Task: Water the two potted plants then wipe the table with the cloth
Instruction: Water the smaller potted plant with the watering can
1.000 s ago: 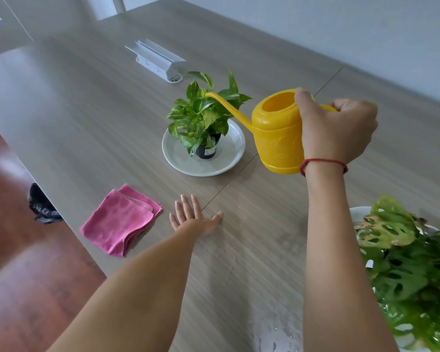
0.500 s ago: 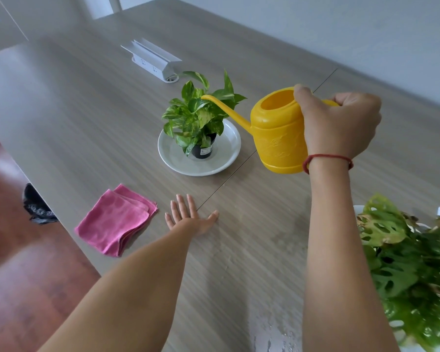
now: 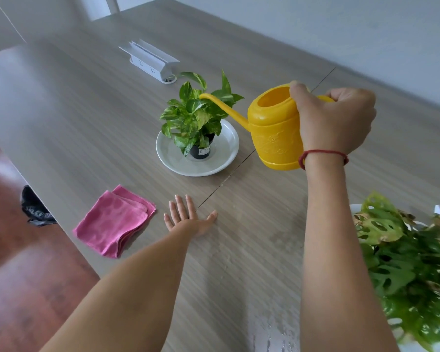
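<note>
My right hand (image 3: 335,120) grips the handle of a yellow watering can (image 3: 272,133), held in the air with its spout tip over the leaves of a small potted plant (image 3: 193,118). That plant stands in a black pot on a white saucer (image 3: 224,161) mid-table. A second, larger plant (image 3: 401,260) with holed leaves fills the lower right, on a white dish. My left hand (image 3: 188,219) lies flat on the table, fingers spread. A folded pink cloth (image 3: 114,221) lies just left of it, near the table's edge.
A white power strip box (image 3: 150,60) sits at the back of the wooden table (image 3: 87,110). Water drops (image 3: 272,334) lie on the table near the bottom edge. A black bag (image 3: 34,207) is on the red-brown floor to the left.
The can has stayed nearly in place with its spout over the small plant. My left hand has not lifted from the table. The view has shifted a little.
</note>
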A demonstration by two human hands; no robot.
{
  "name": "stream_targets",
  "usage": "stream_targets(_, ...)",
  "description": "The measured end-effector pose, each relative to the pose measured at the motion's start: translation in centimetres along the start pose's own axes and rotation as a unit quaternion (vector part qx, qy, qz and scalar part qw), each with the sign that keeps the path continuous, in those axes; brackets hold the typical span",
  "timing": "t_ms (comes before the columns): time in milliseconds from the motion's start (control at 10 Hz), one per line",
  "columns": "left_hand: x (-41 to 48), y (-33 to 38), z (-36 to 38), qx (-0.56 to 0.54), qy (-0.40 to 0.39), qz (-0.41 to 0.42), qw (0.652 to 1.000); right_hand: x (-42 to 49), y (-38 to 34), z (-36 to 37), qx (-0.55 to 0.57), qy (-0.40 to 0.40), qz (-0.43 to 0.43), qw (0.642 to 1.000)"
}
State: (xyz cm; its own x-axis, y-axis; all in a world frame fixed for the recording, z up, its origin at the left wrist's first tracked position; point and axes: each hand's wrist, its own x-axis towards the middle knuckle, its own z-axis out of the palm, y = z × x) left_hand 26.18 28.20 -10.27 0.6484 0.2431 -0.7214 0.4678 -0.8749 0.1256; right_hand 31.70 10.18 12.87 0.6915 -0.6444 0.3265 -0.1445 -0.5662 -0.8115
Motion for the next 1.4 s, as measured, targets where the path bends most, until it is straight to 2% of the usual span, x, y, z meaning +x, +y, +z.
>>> stream_targets(500,0.0,0.0,0.1,0.005,-0.001,-0.001,1.000,1.0,0.6,-1.6,-0.007,0.021,0.009,1.000)
stream_targets(900,0.0,0.0,0.1,0.003,0.002,0.000,1.000,0.2,-0.4,-0.9,-0.007,-0.010,-0.008,1.000)
stream_targets(1400,-0.2,0.1,0.1,0.001,0.006,0.001,1.000,0.6,0.6,-2.0,-0.020,0.017,-0.007,1.000)
